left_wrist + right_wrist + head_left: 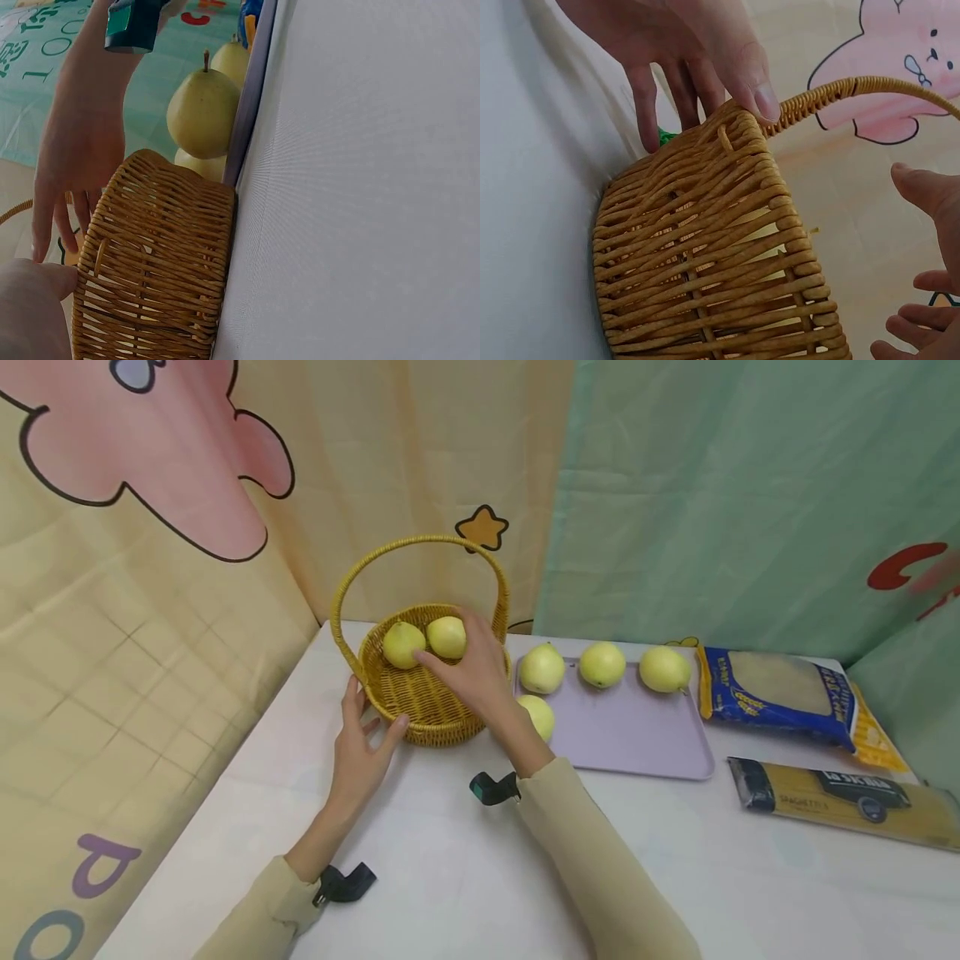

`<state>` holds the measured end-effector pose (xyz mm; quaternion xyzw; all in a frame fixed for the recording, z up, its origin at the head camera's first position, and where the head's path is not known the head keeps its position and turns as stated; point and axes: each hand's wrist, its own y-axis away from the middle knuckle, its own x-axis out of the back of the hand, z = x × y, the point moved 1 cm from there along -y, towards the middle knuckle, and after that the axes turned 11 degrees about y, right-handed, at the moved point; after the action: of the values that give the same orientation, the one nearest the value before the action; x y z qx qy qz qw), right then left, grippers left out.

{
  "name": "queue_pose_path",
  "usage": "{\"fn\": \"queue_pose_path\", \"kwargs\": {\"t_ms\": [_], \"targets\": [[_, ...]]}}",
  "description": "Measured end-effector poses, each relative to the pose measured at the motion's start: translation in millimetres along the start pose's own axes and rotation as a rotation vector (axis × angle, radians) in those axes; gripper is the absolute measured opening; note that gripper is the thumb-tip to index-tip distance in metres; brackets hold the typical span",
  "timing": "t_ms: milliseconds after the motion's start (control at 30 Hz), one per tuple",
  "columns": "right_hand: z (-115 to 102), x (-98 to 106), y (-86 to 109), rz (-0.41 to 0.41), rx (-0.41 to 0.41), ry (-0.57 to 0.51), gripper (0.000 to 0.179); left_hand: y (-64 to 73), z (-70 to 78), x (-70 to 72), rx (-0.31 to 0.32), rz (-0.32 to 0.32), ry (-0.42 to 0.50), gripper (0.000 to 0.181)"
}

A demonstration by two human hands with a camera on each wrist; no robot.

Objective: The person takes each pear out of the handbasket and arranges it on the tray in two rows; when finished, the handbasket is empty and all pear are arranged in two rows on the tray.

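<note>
A wicker basket [438,735] with a tall arched handle holds two yellow-green pears [403,645]. My left hand [358,756] steadies the basket's near left side; its thumb touches the rim and its fingers spread along the outer wall. Over the basket, my right hand [480,672] is held with thumb and fingers apart, beside the right-hand pear [446,637] and partly covering it. The left wrist view shows the right hand's fingers [64,225] hanging down beyond the rim. No pear shows between them.
To the basket's right, a lilac tray [630,743] bears several pears [602,664]. Further right lie a blue food packet [780,693] and a spaghetti pack [847,802]. Printed curtains [712,502] hang behind the white table [442,868].
</note>
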<state>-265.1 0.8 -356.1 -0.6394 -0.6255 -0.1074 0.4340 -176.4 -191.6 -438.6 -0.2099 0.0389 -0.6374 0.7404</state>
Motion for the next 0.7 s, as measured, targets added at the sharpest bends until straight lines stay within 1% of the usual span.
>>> {"fn": "queue_pose_path", "kwargs": {"t_ms": [167, 400, 567, 700], "targets": [[-0.1, -10.7, -9.3, -0.034, -0.031, -0.021, 0.089, -1.0, 0.2, -0.7, -0.001, -0.004, -0.006, 0.099], [-3.2, -31.2, -18.4, -0.073, -0.076, -0.1, 0.093, -1.4, -0.8, 3.7, -0.011, 0.015, -0.003, 0.098], [-4.4, -36.8, -24.2, -0.082, -0.099, -0.126, 0.095, -2.5, -1.8, 1.4, -0.001, 0.016, 0.0, 0.098], [-2.9, -40.4, -27.1, -0.099, -0.103, -0.126, 0.095, -1.5, -1.5, 0.3, 0.009, 0.012, -0.012, 0.099]]}}
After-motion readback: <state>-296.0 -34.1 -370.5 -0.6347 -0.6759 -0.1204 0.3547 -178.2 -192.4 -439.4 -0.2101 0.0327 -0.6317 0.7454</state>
